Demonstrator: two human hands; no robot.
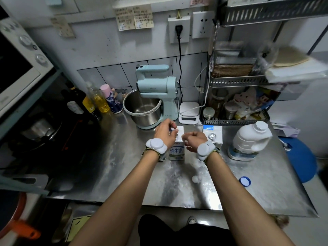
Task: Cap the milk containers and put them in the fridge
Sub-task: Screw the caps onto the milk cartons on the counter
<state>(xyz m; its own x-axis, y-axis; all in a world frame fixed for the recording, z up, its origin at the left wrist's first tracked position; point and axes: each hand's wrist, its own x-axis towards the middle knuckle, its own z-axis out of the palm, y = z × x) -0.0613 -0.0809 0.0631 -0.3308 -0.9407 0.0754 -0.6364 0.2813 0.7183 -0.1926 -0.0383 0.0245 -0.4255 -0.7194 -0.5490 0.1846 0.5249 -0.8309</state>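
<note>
Left hand [166, 133] reaches over milk carton [177, 152], fingers bent, pinching at its top. Milk carton stands upright mid desk [124, 174], white with green letters. Right hand [193, 139] beside it, fingers curled, holding carton's top edge. Just right, second carton [213, 134], spout bare. Blue cap [245, 181] lies on desk.

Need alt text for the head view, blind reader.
Two hands work on a milk carton on a steel counter: the left hand pinches at its top, the right hand grips its side. A second carton and a white jug stand to the right; a blue-rimmed cap lies loose in front, a mixer stands behind.
</note>
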